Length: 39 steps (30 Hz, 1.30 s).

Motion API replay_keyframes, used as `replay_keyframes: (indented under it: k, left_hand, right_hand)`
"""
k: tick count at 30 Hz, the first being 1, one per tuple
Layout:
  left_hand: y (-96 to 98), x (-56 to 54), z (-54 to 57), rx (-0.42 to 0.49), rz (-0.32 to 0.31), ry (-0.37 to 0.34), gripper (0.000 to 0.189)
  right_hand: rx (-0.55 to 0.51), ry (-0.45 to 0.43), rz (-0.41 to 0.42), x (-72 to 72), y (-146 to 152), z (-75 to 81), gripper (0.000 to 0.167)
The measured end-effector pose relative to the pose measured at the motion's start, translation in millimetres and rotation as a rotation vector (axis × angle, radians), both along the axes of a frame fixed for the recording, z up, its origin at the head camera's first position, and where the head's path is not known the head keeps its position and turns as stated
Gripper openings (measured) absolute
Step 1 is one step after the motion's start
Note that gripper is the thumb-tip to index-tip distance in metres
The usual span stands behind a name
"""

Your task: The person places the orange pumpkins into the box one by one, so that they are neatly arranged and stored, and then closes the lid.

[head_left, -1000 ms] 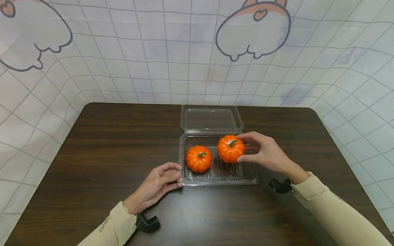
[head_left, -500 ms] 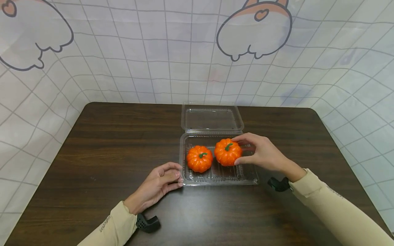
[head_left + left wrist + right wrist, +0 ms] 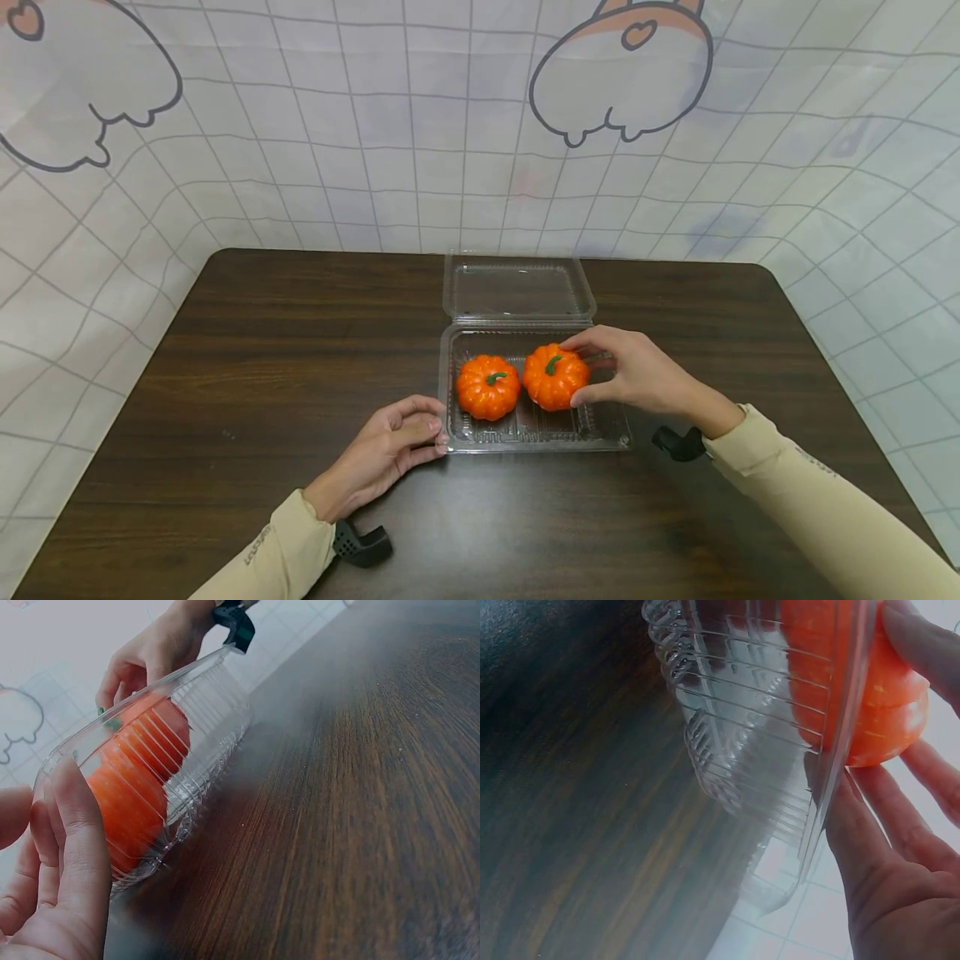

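A clear plastic clamshell container (image 3: 600,429) lies on the table with its lid folded back. Inside its left half sits one small orange pumpkin (image 3: 480,392) with a green stem. My right hand (image 3: 641,375) grips a second orange pumpkin (image 3: 551,383), in the right half beside the first. In the right wrist view this pumpkin (image 3: 891,712) stands partly above the rim, thumb and fingers spread round it. My left hand (image 3: 386,446) pinches the container's front left corner; the left wrist view shows its fingers (image 3: 79,817) at the rim.
The transparent lid (image 3: 517,290) lies flat behind the base, toward the table's back edge. Dark wood-grain table (image 3: 300,333) surrounds the container. White grid-patterned cloth (image 3: 375,125) with cartoon prints hangs behind and at both sides. Each wrist wears a black camera mount (image 3: 362,546).
The right hand has lowered its pumpkin into the container, moving it slightly left and toward the person, close beside the other. The left hand has stayed at the corner.
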State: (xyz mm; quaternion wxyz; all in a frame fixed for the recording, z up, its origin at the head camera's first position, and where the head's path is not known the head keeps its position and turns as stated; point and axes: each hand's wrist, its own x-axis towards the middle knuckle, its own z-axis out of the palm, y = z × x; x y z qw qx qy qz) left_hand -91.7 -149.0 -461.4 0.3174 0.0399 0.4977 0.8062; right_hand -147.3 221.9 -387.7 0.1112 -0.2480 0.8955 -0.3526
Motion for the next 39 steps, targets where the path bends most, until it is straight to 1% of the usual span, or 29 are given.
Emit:
replay_keyframes:
  k: [7, 14, 18, 25, 32, 39]
  left_hand:
    - [0.4, 0.9, 0.8, -0.014, 0.009, -0.013, 0.02]
    - [0.3, 1.1, 1.8, 0.005, -0.005, 0.005, 0.02]
    - [0.8, 0.9, 2.2, 0.005, -0.005, 0.004, 0.02]
    - [1.0, 1.3, 2.2, -0.004, -0.006, -0.002, 0.02]
    - [0.6, 1.5, 1.4, 0.004, -0.005, -0.001, 0.02]
    - [0.6, 1.0, 1.0, -0.013, -0.004, -0.001, 0.018]
  right_hand:
    - [0.037, -0.005, 0.028, -1.1, -4.4, 0.8, 0.071]
    - [0.088, -0.007, 0.048, -2.6, -7.2, 3.2, 0.07]
    - [0.114, -0.011, 0.069, -4.9, -8.4, 4.9, 0.068]
    - [0.12, -0.049, 0.104, -7.7, -9.3, 5.7, 0.067]
    - [0.107, -0.075, 0.104, -8.1, -9.8, 6.6, 0.069]
    - [0.13, -0.061, 0.087, -6.9, -8.8, 9.4, 0.071]
